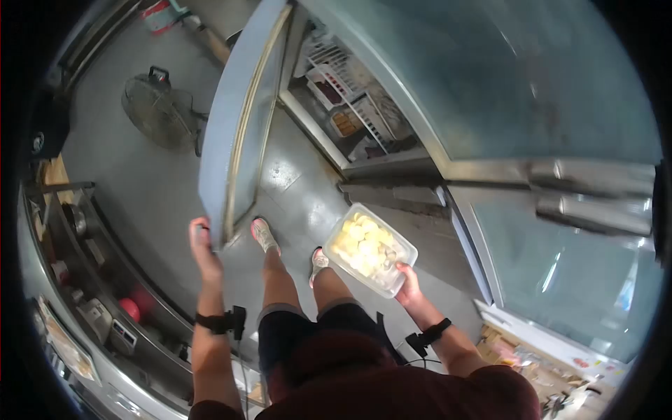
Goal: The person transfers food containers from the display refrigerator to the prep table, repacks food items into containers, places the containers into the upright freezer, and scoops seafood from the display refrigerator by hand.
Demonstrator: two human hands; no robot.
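In my right hand (408, 285) is a clear plastic container (400, 246), gripped by its near corner, with the thumb over the rim. Pale yellow rounded pieces (364, 241) fill most of it; I cannot tell what food they are. My left hand (204, 250) is curled at the lower outer edge of a fridge door (227, 126), which stands swung open. Behind that door, the fridge compartment (350, 112) shows white wire racks (353, 98) and a tray of brownish pieces (345, 123).
A floor fan (161, 112) stands beyond the door. Along the left runs a steel counter with shelves (105, 280) holding a scale (124, 337). Glass-fronted fridge doors (560, 273) with metal handles (595, 213) take up the right. Cardboard and loose items (532, 357) lie at lower right.
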